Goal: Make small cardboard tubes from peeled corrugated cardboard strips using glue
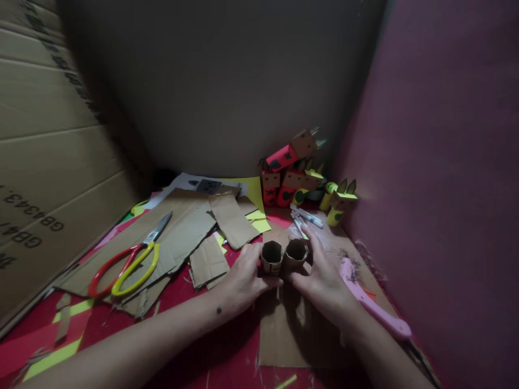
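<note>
Two short cardboard tubes stand upright side by side in front of me, their open ends facing up. My left hand (252,270) is closed around the left cardboard tube (271,265), thumb at its near side. Around the right cardboard tube (297,257) my right hand (320,275) is wrapped, with fingers along its far side and thumb in front. Below them lies a flat brown cardboard sheet (300,340); my hands and the tubes hide part of it.
Scissors (138,259) with red and yellow handles lie on cardboard pieces (182,227) at left. Several decorated tube figures (284,183) stand at the back, near white markers (306,216). A pink-handled tool (377,308) lies right. A large carton (48,162) and a pink wall (438,162) flank the workspace.
</note>
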`<control>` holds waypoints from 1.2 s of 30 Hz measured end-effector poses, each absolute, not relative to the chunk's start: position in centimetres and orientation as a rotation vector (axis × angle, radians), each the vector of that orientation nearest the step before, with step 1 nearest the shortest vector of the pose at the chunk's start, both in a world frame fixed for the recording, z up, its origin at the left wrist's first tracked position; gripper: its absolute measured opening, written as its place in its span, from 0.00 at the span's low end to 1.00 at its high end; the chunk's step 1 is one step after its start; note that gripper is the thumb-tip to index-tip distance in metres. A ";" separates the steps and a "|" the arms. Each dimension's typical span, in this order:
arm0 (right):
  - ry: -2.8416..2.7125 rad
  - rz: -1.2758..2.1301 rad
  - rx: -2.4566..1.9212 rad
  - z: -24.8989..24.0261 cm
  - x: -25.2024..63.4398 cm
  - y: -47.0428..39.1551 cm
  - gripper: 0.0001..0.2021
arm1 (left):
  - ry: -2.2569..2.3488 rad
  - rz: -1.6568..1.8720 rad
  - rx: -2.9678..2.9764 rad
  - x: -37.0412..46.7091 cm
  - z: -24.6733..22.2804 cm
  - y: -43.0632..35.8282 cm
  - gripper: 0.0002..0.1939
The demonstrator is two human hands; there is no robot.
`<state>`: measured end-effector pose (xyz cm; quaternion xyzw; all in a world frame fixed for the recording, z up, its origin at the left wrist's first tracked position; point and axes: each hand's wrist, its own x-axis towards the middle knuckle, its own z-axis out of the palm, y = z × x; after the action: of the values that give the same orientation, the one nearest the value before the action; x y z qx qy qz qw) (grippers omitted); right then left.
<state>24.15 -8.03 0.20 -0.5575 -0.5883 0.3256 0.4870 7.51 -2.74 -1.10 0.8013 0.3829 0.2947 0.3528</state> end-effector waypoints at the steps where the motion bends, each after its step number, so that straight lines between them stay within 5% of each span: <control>1: -1.422 0.802 -1.356 0.2 24.1 -8.0 0.44 | 0.995 0.766 2.089 7.5 -1.3 -2.7 0.17; 22: -1.537 0.716 -1.509 0.0 24.2 -8.0 0.32 | 1.032 0.812 2.147 7.7 -1.9 -2.3 0.20; 29: -1.525 0.768 -1.463 0.3 24.1 -8.1 0.29 | 0.962 0.819 2.078 7.5 -0.6 -2.5 0.34; 36: -1.657 0.619 -1.341 -0.5 24.4 -7.8 0.16 | 0.902 0.684 1.903 7.6 -1.1 -2.4 0.19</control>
<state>24.37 -7.84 -0.45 -0.5409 -0.6687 0.2496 0.4449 7.57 -2.35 -1.13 0.7686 0.3643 0.2764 0.4474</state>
